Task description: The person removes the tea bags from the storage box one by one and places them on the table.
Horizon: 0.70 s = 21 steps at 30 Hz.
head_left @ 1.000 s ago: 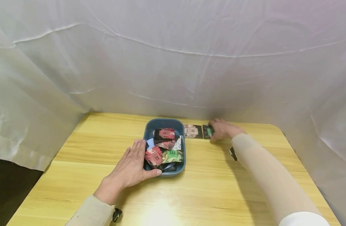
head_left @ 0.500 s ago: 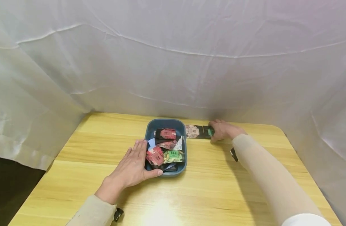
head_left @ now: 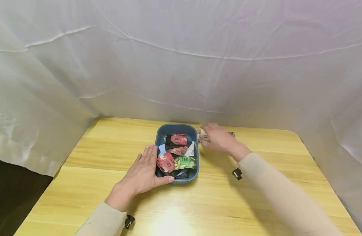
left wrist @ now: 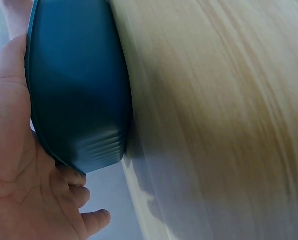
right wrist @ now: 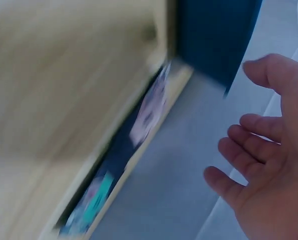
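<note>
A dark blue plastic bin (head_left: 184, 181) holds several small printed packets, among them a red-labelled packet (head_left: 178, 139) and a green-labelled packet (head_left: 185, 162). My left hand (head_left: 138, 175) lies against its left side, fingers straight along the rim and thumb on the near corner. To the bin's right, a pale pink packet (head_left: 202, 135) and a black packet with a green label (right wrist: 97, 197) lie flat in a row on the table. Over these passes my right hand (head_left: 220, 137), partly covering them in the head view. Its fingers are loosely bent and hold nothing in the right wrist view.
The wooden table (head_left: 216, 203) ends at a grey-white cloth (head_left: 181, 72) that hangs behind it and at both sides. The packet row lies close to the table's back edge. A dark area (head_left: 15, 196) lies beyond the left edge.
My right hand has let go of the green-labelled packet and moved left toward the bin. That packet was slid left against the pink one. The left hand stays at the bin.
</note>
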{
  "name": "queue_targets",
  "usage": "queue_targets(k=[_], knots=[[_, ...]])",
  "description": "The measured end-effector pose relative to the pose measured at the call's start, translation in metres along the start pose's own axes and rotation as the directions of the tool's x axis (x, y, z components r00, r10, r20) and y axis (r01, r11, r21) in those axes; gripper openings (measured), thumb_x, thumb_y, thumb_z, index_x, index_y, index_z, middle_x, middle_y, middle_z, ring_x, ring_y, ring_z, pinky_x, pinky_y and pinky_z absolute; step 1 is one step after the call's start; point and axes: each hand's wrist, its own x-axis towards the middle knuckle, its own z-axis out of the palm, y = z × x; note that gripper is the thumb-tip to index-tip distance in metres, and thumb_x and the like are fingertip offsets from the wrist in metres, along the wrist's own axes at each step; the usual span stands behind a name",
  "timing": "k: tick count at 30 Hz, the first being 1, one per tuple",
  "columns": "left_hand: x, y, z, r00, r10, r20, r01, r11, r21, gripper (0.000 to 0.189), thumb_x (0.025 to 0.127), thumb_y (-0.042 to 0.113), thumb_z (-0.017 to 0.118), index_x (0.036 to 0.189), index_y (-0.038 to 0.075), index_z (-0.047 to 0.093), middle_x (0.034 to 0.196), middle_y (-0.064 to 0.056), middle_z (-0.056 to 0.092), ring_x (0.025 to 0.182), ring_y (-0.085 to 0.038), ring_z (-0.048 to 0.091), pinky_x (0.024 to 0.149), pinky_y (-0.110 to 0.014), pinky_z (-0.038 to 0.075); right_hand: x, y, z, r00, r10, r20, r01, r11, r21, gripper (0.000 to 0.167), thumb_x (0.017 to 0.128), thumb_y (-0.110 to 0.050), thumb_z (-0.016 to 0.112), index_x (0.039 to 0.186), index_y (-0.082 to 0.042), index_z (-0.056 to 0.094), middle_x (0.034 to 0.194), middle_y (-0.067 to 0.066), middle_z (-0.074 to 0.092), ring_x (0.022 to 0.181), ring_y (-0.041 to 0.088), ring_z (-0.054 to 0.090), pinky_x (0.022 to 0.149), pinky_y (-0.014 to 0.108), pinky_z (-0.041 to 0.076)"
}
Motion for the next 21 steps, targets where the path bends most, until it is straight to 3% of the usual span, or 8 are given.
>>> queue_targets(k=[5,10,15,18,21], knots=[[0.002,-0.002,0.000,1.000,0.007,0.005,-0.007,1.000,0.000,0.138,0.080,0.092,0.057,0.167,-0.004,0.010,0.175,-0.024,0.013,0.164,-0.037,0.008,0.131,-0.060,0.018,0.008,-0.037,0.015,0.994,-0.099,-0.048,0.097,0.995,-0.036,0.069,0.102,-0.039,0.068,0.155,0.001,0.048,0.160,0.023,0.048,0.150,0.042,0.044,0.127,0.056,0.033],[0.005,-0.002,0.000,1.000,0.001,0.013,-0.001,1.000,-0.001,0.136,0.082,0.090,0.058,0.167,-0.004,0.010,0.175,-0.025,0.012,0.164,-0.038,0.008,0.131,-0.060,0.017,0.023,-0.065,0.032,0.989,-0.149,0.017,0.150,0.987,-0.064,0.067,0.105,-0.045,0.062,0.155,0.000,0.050,0.160,0.021,0.049,0.150,0.039,0.045,0.127,0.053,0.034],[0.009,-0.001,0.003,1.000,0.006,0.016,-0.006,1.000,0.012,0.136,0.082,0.091,0.057,0.167,-0.005,0.010,0.175,-0.025,0.012,0.164,-0.038,0.008,0.131,-0.059,0.018,0.030,-0.075,0.047,0.990,-0.105,0.098,0.114,0.989,-0.098,0.065,0.111,-0.050,0.047,0.159,-0.006,0.046,0.164,0.015,0.047,0.154,0.033,0.041,0.130,0.056,0.027],[0.010,0.000,0.005,1.000,0.014,0.016,-0.014,1.000,0.017,0.135,0.083,0.089,0.058,0.167,-0.006,0.011,0.175,-0.025,0.012,0.164,-0.038,0.008,0.131,-0.059,0.018,0.026,-0.077,0.050,0.986,-0.059,0.158,0.080,0.988,-0.130,0.067,0.112,-0.055,0.038,0.160,-0.008,0.046,0.167,0.011,0.043,0.157,0.030,0.036,0.131,0.060,0.018],[0.011,0.001,0.006,1.000,0.011,0.013,-0.011,1.000,0.009,0.132,0.084,0.085,0.062,0.166,-0.006,0.011,0.175,-0.025,0.012,0.164,-0.038,0.008,0.131,-0.059,0.018,0.018,-0.080,0.050,0.980,-0.063,0.187,0.092,0.984,-0.151,0.069,0.112,-0.057,0.035,0.158,-0.007,0.049,0.167,0.012,0.042,0.157,0.030,0.037,0.132,0.061,0.014]])
